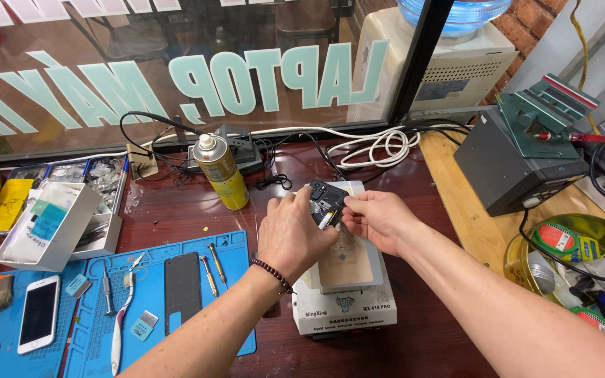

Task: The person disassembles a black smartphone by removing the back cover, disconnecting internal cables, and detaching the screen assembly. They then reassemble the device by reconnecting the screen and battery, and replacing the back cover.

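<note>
Both hands meet over a white heating plate machine [344, 308] in the middle of the bench. My left hand [292, 234], with a bead bracelet at the wrist, grips the left side of a small black phone part [327, 198]. My right hand [378, 218] pinches that part's right edge, and a thin metal tool tip shows under it. The part hangs just above the machine's pale pad [348, 262].
A blue work mat [225, 252] at left carries a white phone [38, 313], a dark back cover [182, 288], tweezers and screwdrivers. A yellow spray can [222, 171], an open white box [50, 224], a grey power unit [509, 164] and a round tin [582, 266] stand around.
</note>
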Tool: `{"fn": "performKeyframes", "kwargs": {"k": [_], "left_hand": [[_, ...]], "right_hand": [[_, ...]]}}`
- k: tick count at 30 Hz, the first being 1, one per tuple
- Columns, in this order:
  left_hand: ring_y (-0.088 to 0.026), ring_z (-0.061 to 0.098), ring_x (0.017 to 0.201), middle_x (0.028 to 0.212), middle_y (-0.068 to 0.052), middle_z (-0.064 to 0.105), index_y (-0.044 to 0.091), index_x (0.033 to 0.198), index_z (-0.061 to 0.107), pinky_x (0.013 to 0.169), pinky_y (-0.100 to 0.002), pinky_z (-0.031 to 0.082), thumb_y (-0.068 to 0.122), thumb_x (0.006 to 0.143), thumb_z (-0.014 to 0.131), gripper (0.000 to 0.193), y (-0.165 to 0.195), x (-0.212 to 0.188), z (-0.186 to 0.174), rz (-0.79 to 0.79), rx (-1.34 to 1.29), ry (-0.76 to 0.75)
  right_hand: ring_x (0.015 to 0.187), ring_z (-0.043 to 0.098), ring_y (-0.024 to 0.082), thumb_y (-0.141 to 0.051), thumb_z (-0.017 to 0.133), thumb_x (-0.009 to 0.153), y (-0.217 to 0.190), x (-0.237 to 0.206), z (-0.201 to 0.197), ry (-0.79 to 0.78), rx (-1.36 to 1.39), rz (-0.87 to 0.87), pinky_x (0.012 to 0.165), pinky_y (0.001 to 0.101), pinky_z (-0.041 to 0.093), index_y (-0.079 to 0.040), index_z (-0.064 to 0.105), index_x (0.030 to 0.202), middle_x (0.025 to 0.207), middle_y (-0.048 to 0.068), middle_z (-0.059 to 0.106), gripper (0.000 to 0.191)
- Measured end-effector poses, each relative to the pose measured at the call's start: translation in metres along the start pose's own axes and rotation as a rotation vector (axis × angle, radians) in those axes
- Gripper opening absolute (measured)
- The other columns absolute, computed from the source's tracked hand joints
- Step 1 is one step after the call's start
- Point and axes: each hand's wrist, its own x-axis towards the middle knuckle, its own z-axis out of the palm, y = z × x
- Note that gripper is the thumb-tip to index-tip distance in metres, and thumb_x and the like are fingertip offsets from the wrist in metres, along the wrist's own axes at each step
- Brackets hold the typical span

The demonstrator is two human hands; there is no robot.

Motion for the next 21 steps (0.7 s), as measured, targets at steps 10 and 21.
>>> {"fn": "performKeyframes", "kwargs": {"k": [10,21], "left_hand": [[-0.038,0.06,0.113,0.116,-0.018,0.068,0.002,0.13,0.059,0.091,-0.048,0.054,0.029,0.066,0.079,0.072,-0.003,-0.001,0.002,-0.008,-0.014,0.004],[-0.038,0.06,0.111,0.114,-0.018,0.069,0.003,0.127,0.061,0.09,-0.048,0.054,0.031,0.068,0.08,0.068,-0.003,-0.001,-0.002,-0.021,-0.017,-0.002]], "right_hand": [[0.066,0.062,0.014,-0.013,0.06,0.098,-0.002,-0.01,0.008,0.083,-0.305,-0.076,0.056,0.0293,0.055,0.002,0.065,0.104,0.084,0.007,0.063,0.017],[0.073,0.067,0.016,-0.014,0.061,0.099,-0.009,-0.009,0.005,0.023,-0.222,-0.036,0.065,0.0287,0.06,0.005,0.066,0.11,0.089,0.009,0.069,0.022]]}}
